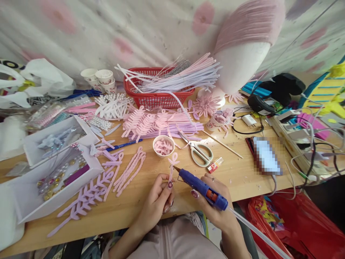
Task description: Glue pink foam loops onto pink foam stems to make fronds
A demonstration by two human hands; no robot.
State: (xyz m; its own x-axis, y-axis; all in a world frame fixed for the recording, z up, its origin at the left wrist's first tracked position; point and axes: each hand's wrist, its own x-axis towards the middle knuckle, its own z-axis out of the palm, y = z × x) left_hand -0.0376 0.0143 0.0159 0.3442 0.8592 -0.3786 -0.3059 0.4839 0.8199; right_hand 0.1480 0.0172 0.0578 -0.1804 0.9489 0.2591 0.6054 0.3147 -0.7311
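Observation:
Between the thumb and fingers of my left hand (pixel 161 196) stands a pink pipe cleaner piece (pixel 171 168), upright, with a loop at its top and short leaf-like bits below it. My right hand (pixel 217 198) is wrapped round a blue hot glue gun (pixel 199 185). Its dark nozzle points left and meets or nearly touches the pipe cleaner piece; I cannot tell which. A clear glue stick (pixel 256 230) sticks out of the gun's back end. Just beyond my hands is a paper cup (pixel 164 146) of short pink pieces. Grey-handled scissors (pixel 198 151) lie to its right.
A red basket (pixel 159 100) of pipe cleaners stands at the back, near a white mannequin head (pixel 234 64). White boxes (pixel 88 172) of beads are on the left. A phone (pixel 266 154), a lighter (pixel 215 164), a wooden stick (pixel 223 144) and a power strip (pixel 291 154) lie on the right.

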